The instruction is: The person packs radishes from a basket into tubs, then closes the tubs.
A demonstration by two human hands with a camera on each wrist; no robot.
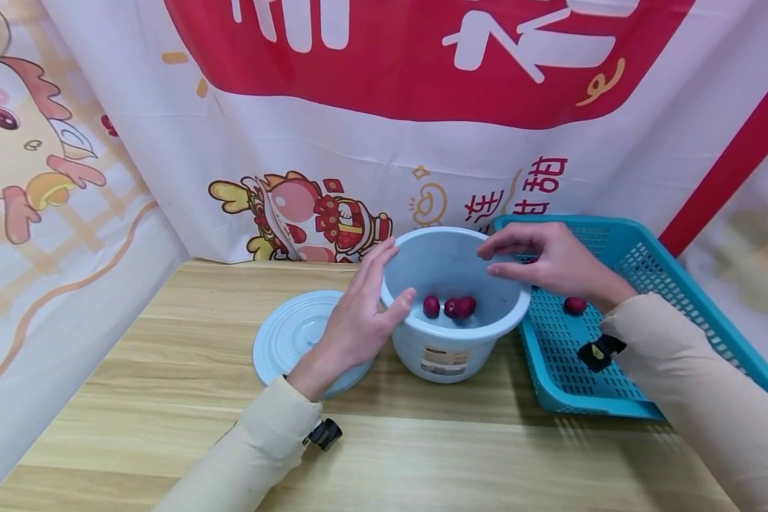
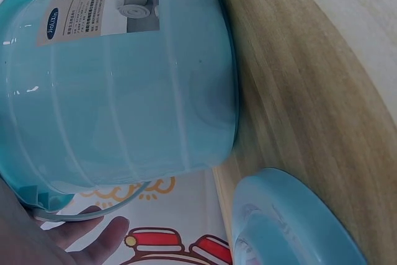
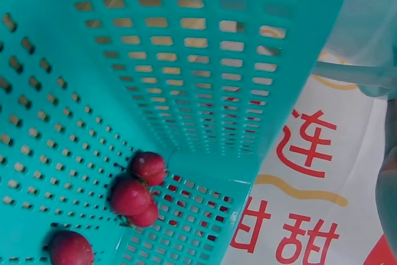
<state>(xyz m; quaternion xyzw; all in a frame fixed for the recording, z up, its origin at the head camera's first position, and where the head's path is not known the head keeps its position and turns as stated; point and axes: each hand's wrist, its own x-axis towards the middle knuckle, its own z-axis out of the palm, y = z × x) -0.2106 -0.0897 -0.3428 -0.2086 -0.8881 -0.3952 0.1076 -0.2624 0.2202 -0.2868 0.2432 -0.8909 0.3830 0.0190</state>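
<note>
A light blue bucket (image 1: 444,359) stands upright on the table with small round red fruits (image 1: 432,306) at its bottom. My left hand (image 1: 358,316) rests against the bucket's left rim, thumb apart from its nearly straight fingers. In the left wrist view, those fingertips (image 2: 105,240) lie by the bucket's thin handle (image 2: 102,211). Over the right rim is my right hand (image 1: 550,259), fingers loosely bent, thumb apart, nothing visible between them. More red fruits (image 3: 131,197) lie in a teal basket (image 1: 544,384) at the right, partly hidden by my right arm in the head view.
A round light blue lid (image 1: 275,334) lies left of the bucket, partly under my left hand. The basket's slotted wall rises close beside the bucket. Behind the wooden table (image 1: 166,398) hangs a printed cloth (image 1: 333,128).
</note>
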